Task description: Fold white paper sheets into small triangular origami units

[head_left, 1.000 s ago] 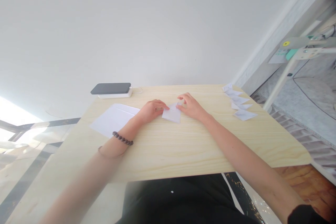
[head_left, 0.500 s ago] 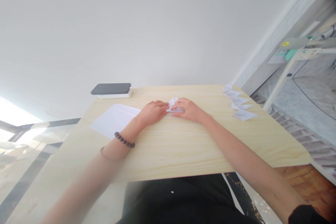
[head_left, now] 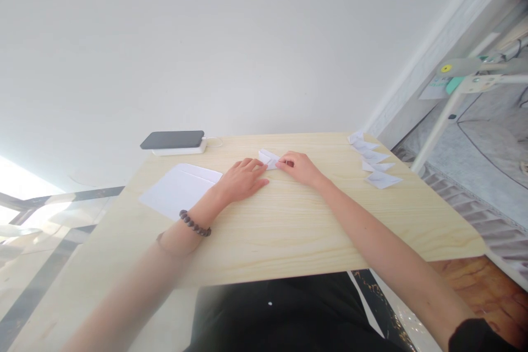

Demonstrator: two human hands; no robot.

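Note:
A small piece of folded white paper (head_left: 268, 158) lies on the pale wooden table between my hands. My right hand (head_left: 300, 167) pinches its right end between thumb and fingers. On the left, my left hand (head_left: 244, 179) rests flat with its fingers stretched out, the fingertips against the paper's left edge and the thumb apart on the table. A bead bracelet circles my left wrist. Flat white sheets (head_left: 177, 190) lie beside my left forearm, partly covered by it.
Several folded white paper pieces (head_left: 383, 179) form a row along the table's (head_left: 289, 236) right side. At the back left, a dark phone (head_left: 173, 138) rests on a white box (head_left: 180, 149), with a white cable beside it. A wall stands behind; a white metal frame (head_left: 443, 113) is at right.
The folded paper has turned and its raised flap now lies lower. My right hand has drawn back to its right end and pinches it; my left thumb has moved off toward me.

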